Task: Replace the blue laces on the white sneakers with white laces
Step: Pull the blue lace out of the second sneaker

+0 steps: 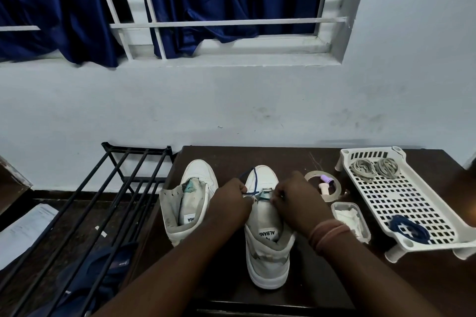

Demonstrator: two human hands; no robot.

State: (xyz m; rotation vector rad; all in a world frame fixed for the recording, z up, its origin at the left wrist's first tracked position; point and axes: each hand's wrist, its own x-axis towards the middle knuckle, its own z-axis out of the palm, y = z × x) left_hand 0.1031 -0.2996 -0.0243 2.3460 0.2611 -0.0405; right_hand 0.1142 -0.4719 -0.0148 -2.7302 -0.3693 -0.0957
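The left sneaker [189,198] at 9 o'clock stands unlaced. Both hands, left hand [231,201] and right hand [296,201], pinch the blue lace [253,180] in the right sneaker [268,239], only its toe rows left. White laces [373,166] wait in the tray [412,203] at 3 o'clock beside a removed blue coil [409,230].

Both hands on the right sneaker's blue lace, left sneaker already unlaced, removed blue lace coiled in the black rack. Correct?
Not quite. The head view shows the coiled blue lace in the white perforated tray, not the black rack. The rest holds: left hand and right hand work the right sneaker; the left sneaker is unlaced.
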